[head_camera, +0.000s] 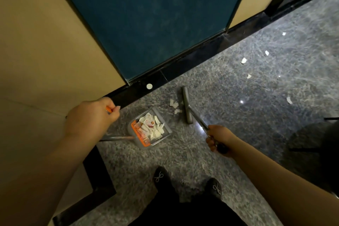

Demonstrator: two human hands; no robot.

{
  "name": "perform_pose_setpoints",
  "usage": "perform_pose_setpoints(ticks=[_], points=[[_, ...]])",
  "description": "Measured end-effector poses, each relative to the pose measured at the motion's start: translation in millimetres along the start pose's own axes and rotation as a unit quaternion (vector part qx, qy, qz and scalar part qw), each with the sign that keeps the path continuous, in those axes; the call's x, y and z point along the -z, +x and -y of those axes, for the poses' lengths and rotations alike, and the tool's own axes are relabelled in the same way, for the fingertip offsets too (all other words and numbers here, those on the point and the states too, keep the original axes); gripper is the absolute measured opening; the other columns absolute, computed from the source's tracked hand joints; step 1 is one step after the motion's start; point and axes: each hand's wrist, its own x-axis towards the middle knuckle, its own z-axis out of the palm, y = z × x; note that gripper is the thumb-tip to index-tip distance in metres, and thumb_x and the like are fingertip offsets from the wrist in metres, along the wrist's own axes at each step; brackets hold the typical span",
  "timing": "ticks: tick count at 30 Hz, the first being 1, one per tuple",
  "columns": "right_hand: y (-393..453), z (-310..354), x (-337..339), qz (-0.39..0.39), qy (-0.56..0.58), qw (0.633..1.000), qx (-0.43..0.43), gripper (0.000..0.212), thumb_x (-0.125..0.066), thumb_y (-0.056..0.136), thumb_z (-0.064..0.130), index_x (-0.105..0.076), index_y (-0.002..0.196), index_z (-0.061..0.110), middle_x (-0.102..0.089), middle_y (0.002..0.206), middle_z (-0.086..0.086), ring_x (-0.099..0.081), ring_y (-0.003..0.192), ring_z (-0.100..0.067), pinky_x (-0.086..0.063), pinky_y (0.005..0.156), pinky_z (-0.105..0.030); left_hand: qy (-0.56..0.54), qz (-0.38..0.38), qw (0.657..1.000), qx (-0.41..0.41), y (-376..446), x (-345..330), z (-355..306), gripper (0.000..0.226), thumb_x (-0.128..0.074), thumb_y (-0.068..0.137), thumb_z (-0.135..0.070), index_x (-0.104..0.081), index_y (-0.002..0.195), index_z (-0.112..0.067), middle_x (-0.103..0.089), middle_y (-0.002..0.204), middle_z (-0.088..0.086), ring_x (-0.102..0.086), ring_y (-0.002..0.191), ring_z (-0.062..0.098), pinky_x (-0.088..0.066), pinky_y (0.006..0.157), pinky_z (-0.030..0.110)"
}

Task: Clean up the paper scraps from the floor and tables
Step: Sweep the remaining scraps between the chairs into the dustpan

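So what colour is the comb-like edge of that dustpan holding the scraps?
Orange, on a clear grey dustpan holding white paper scraps; the head view, the only one, shows it.

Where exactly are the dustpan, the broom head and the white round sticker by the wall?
dustpan [166,124]: head view, on its clear right wall beside the scraps.
broom head [186,103]: head view, middle of the grey bar on the floor.
white round sticker [149,86]: head view, its centre, on the black skirting.

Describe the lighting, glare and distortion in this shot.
Head view: dim overall. Glare spots shine on the polished floor, one beside the broom head. Wide-angle bending curves the skirting and stretches both forearms. The dustpan and scraps read fairly sharp; the dark corner at right is too murky to tell.
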Motion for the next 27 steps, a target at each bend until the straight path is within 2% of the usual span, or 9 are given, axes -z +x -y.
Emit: perform_pose_setpoints(ticks=[4,8,11,14,16,18,21,24,27], points=[[-8,11,-24,0.039,0.014,0.999,0.009,0.021,-0.034,0.098,0.006,-0.037,0.080,0.017,-0.037,0.061,-0.006,-0.038,0.039,-0.013,-0.030,0.035,-0.021,-0.010,0.004,1.000,0.007,7,3,30,0.020,-0.070,0.084,-0.037,-0.065,0.074,-0.021,-0.063,0.061,0.002,-0.056,0.054,0.027,-0.048,0.051,0.033],[-11,28,-48,0.101,0.026,0.995,0.008,0.015,-0.030,0.100,0.007,-0.040,0.098,0.018,-0.038,0.059,-0.004,-0.037,0.039,-0.010,-0.028,0.034,-0.019,-0.004,-0.013,1.000,0.021,19,8,51,0.019,-0.073,0.083,-0.031,-0.068,0.075,-0.015,-0.057,0.055,0.002,-0.044,0.050,0.020,-0.023,0.047,0.022],[-4,42,-70,0.133,0.011,0.991,0.005,0.014,-0.031,0.100,0.008,-0.039,0.101,0.019,-0.039,0.056,-0.004,-0.037,0.037,-0.009,-0.028,0.034,-0.018,0.001,-0.016,0.999,0.030,25,12,57,0.019,-0.076,0.082,-0.024,-0.068,0.072,-0.010,-0.053,0.052,0.004,-0.038,0.048,0.020,-0.017,0.049,0.015],[11,59,-95,0.162,0.004,0.987,-0.006,0.014,-0.033,0.100,0.007,-0.042,0.099,0.017,-0.040,0.055,-0.005,-0.037,0.035,-0.010,-0.028,0.034,-0.017,-0.021,-0.011,0.999,0.044,38,12,74,0.020,-0.076,0.082,-0.021,-0.067,0.070,-0.008,-0.052,0.050,0.007,-0.041,0.047,0.021,-0.022,0.047,0.020],[24,73,-111,0.180,-0.005,0.984,-0.011,0.014,-0.034,0.100,0.006,-0.042,0.103,0.018,-0.040,0.055,-0.006,-0.037,0.034,-0.010,-0.028,0.034,-0.015,-0.025,0.035,0.998,0.052,47,10,89,0.024,-0.070,0.087,-0.025,-0.063,0.069,-0.012,-0.048,0.048,0.002,-0.045,0.046,0.024,-0.033,0.050,0.027],[39,89,-126,0.187,-0.026,0.982,-0.014,0.016,-0.035,0.099,0.006,-0.042,0.106,0.018,-0.041,0.056,-0.006,-0.038,0.034,-0.009,-0.029,0.034,-0.015,-0.017,0.026,0.999,0.021,52,9,101,0.027,-0.074,0.084,-0.022,-0.058,0.064,-0.014,-0.039,0.045,-0.006,-0.042,0.041,0.022,-0.032,0.047,0.024],[59,114,-146,0.208,-0.041,0.977,-0.030,0.017,-0.033,0.100,0.006,-0.041,0.105,0.020,-0.043,0.053,-0.005,-0.039,0.033,-0.008,-0.030,0.034,-0.014,-0.055,-0.007,0.997,0.051,60,5,112,0.026,-0.079,0.079,-0.018,-0.059,0.063,-0.019,-0.050,0.050,-0.005,-0.047,0.042,0.018,-0.036,0.046,0.020],[74,138,-162,0.231,-0.021,0.971,-0.054,0.015,-0.032,0.100,0.007,-0.040,0.104,0.019,-0.043,0.052,-0.003,-0.039,0.034,-0.007,-0.030,0.032,-0.015,-0.082,0.016,0.991,0.107,74,-3,121,0.027,-0.074,0.084,-0.024,-0.056,0.064,-0.025,-0.056,0.052,-0.001,-0.055,0.046,0.022,-0.051,0.049,0.035],[84,158,-171,0.233,0.006,0.970,-0.072,0.015,-0.032,0.101,0.008,-0.044,0.100,0.018,-0.044,0.051,-0.003,-0.039,0.034,-0.007,-0.030,0.032,-0.015,-0.057,0.013,0.992,0.110,87,-5,126,0.027,-0.072,0.084,-0.031,-0.052,0.067,-0.032,-0.055,0.051,-0.004,-0.055,0.044,0.020,-0.053,0.048,0.039]])
